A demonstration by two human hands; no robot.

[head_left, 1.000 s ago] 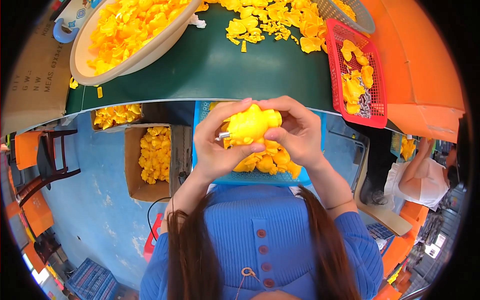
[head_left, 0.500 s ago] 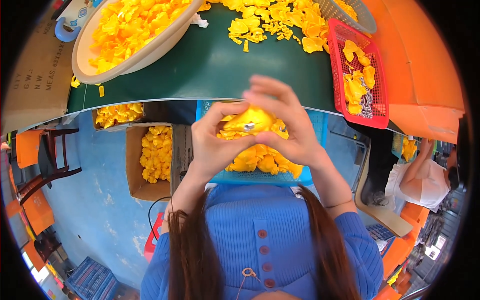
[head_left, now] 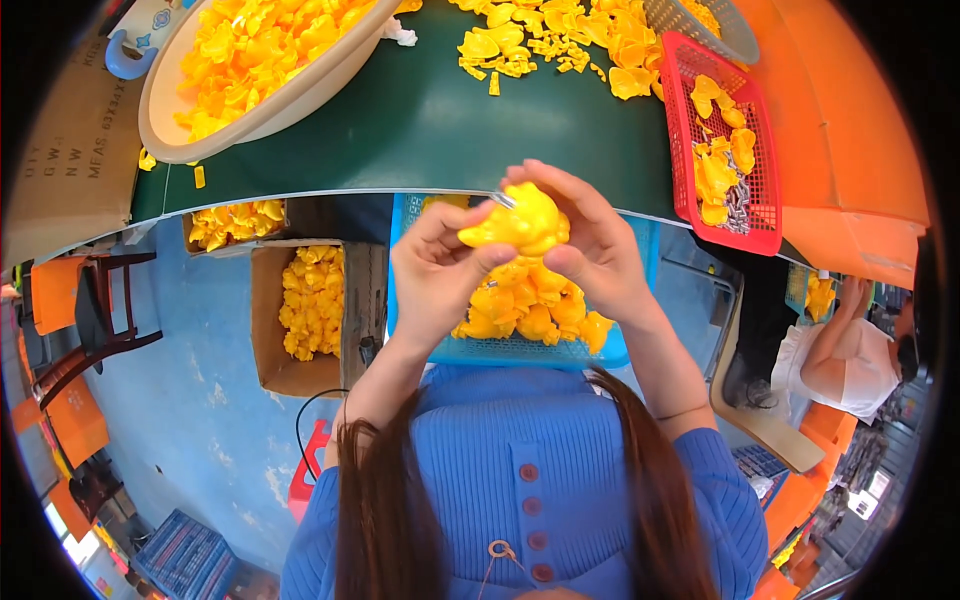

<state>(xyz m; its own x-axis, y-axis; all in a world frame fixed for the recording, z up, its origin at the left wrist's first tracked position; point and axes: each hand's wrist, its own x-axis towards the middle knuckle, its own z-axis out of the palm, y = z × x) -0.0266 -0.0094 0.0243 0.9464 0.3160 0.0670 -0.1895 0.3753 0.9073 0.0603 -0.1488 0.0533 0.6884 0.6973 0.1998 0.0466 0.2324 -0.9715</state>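
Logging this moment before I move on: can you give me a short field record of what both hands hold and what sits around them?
left hand: grips the yellow plastic piece from its left side
right hand: fingers wrapped over the same piece from the right
small metal part: sticks out at the top of the piece
blue basket: below the hands, holds yellow pieces
red basket: on the green table, at right
beige bowl: upper left, heaped with yellow pieces
cardboard box: beside the table, yellow pieces inside
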